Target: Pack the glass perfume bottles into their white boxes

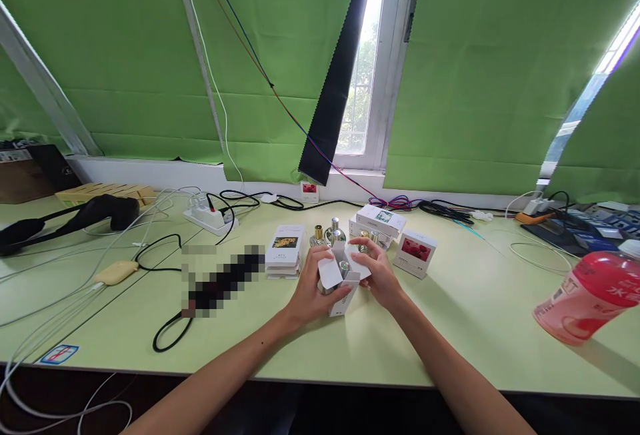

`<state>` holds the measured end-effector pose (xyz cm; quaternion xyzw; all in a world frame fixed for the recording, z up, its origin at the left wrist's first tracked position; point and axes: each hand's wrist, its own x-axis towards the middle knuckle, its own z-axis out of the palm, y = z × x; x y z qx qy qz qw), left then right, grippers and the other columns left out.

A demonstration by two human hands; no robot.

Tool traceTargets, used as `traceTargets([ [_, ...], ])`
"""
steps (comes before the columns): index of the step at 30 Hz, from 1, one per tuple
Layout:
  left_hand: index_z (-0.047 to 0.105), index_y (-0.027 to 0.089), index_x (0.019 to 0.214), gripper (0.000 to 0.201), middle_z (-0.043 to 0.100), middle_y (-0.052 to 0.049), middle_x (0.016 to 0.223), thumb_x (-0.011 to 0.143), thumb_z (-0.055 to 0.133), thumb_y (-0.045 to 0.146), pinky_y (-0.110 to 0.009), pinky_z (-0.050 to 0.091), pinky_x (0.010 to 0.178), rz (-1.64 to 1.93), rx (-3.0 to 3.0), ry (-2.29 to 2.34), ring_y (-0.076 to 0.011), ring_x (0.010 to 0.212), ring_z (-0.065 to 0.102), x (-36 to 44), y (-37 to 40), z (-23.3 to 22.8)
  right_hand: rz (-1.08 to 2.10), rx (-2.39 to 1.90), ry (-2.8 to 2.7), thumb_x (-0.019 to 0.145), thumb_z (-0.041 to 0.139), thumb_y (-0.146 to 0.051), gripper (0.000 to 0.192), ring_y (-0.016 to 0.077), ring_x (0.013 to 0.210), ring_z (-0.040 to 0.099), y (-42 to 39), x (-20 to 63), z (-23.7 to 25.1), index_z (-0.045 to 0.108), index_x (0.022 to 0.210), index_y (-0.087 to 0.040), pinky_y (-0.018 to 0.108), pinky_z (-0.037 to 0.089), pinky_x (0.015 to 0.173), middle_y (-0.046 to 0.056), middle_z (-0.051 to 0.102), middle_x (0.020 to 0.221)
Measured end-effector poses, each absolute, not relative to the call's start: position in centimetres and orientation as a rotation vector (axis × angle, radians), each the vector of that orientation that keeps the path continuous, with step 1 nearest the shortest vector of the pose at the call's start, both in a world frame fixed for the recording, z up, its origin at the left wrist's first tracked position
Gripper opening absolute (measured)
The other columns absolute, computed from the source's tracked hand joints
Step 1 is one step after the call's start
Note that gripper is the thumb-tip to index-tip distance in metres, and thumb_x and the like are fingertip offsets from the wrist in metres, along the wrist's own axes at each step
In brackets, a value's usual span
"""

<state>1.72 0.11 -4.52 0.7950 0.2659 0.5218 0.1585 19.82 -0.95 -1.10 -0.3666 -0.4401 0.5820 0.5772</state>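
Observation:
Near the middle of the table, a small white carton [345, 300] stands with its top flaps spread. A perfume bottle's silver cap [344, 266] shows inside its opening. My left hand [309, 288] is closed around the carton's left side, with the thumb across the front. On the other side, my right hand [379, 274] pinches the right flap between thumb and fingers. Just behind the carton stand several glass perfume bottles [319, 238] with gold and silver caps, partly hidden by my hands.
White boxes with a yellow-flower picture [284, 255] lie left of my hands. Behind on the right are stacked white boxes [384, 220] and a red-flower box [415, 254]. A pink drink bottle [587, 295] stands far right. Cables and a power strip [210, 217] spread across the left.

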Motion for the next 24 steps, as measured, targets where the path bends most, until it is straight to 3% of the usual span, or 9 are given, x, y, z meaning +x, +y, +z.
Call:
traceTargets([
  [14, 0.047, 0.027, 0.126, 0.048, 0.046, -0.012, 0.137, 0.085, 0.072, 0.031, -0.052, 0.042, 0.11, 1.413, 2.341, 0.798, -0.0321, 0.138, 0.044, 1.3, -0.3, -3.1, 1.395, -0.695, -1.039, 0.076, 0.078, -0.047, 0.048, 0.0064, 0.039, 0.039, -1.2, 19.5, -0.8, 0.062, 0.112, -0.02, 0.019, 0.027, 0.035, -0.008, 0.053, 0.055],
  [18, 0.048, 0.027, 0.125, 0.046, 0.048, -0.012, 0.137, 0.086, 0.071, 0.033, -0.053, 0.042, 0.111, 1.421, 2.325, 0.793, -0.0323, 0.137, 0.045, 1.2, -0.3, -2.9, 1.367, -0.67, -1.083, 0.079, 0.077, -0.047, 0.052, 0.006, 0.038, 0.039, -1.0, 19.5, -1.3, 0.061, 0.121, -0.021, 0.019, 0.027, 0.037, -0.009, 0.053, 0.055],
  [24, 0.05, 0.025, 0.121, 0.042, 0.053, -0.012, 0.132, 0.087, 0.071, 0.038, -0.052, 0.045, 0.107, 1.44, 2.272, 0.776, -0.0315, 0.131, 0.051, 1.3, -0.3, -2.5, 1.322, -0.679, -1.142, 0.08, 0.078, -0.049, 0.053, 0.0054, 0.04, 0.039, -1.0, 19.4, -1.7, 0.057, 0.119, -0.021, 0.019, 0.029, 0.039, -0.008, 0.056, 0.058],
])
